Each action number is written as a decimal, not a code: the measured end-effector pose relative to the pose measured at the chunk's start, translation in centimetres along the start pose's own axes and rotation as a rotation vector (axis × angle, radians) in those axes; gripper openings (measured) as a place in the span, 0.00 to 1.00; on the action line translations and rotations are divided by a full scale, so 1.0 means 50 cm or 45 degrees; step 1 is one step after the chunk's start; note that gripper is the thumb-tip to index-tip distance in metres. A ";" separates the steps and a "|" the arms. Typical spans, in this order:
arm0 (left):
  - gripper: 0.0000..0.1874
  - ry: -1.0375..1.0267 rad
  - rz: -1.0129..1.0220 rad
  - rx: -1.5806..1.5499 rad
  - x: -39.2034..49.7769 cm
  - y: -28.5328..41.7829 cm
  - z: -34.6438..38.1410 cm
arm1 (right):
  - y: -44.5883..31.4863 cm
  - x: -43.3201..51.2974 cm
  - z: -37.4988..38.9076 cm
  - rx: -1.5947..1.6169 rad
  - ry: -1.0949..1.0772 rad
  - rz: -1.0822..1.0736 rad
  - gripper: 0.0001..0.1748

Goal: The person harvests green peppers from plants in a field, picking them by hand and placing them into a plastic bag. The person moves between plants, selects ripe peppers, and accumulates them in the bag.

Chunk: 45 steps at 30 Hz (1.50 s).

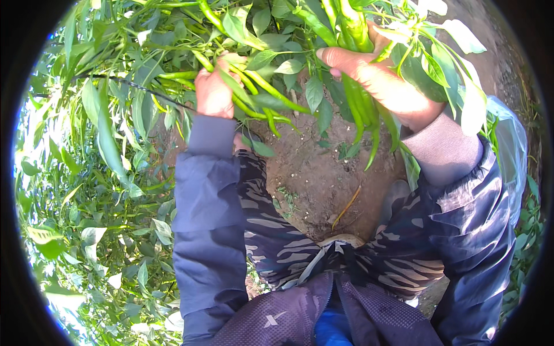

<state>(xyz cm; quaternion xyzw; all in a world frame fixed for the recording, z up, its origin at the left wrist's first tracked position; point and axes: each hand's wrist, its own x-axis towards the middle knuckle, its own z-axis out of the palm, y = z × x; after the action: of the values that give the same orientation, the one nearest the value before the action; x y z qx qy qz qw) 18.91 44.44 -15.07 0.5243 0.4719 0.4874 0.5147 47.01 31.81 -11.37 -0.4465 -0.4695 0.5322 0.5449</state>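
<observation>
My right hand (383, 80) is closed around a thick bunch of long green chili peppers (362, 106). Their tips hang below the palm, while more of the bunch sticks out above the thumb. To the left, among the leaves of a pepper plant (264, 58), my left hand (215, 91) grips several slender green peppers (272, 91) that point down to the right. Leaves cover part of its fingers, so I cannot tell whether these peppers are still on the stem.
A translucent plastic bag (510, 147) with green peppers stands beside my right forearm. Bare soil (320, 186) lies between my legs. Dense pepper plants (108, 207) fill the left side, and a thin dark line (138, 88) runs through the foliage by my left wrist.
</observation>
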 end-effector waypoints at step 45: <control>0.24 -0.435 0.194 -0.821 -0.454 0.424 -0.065 | -0.127 -0.498 0.316 0.734 -0.500 0.166 0.43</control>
<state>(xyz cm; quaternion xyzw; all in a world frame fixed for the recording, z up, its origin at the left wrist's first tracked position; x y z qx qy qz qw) 13.71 21.53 5.52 0.4429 0.1610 0.5533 0.6869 32.65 6.52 -3.45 -0.1926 -0.3662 0.7522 0.5128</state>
